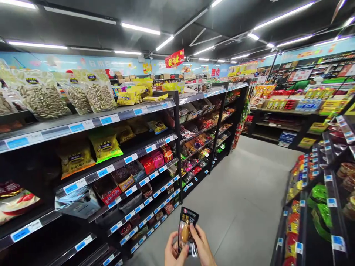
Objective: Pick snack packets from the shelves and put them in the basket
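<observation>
A small black snack packet (185,232) with a brown, egg-like food on its front is held upright low in the middle of the view. My left hand (174,252) grips its lower left side, thumb across the front. On the right edge, my right hand (202,246) is closed with its thumb resting on the packet's face. Both hands hold it out over the grey aisle floor (233,207), apart from the shelves. The fingers behind the packet are partly hidden.
To the left runs a black shelf unit (130,159) with bagged seeds (41,92), yellow snack bags (105,146) and open boxes (107,190). Another shelf (330,177) borders the aisle on the right. A display counter (277,114) stands at the far end, with a person (303,84) behind.
</observation>
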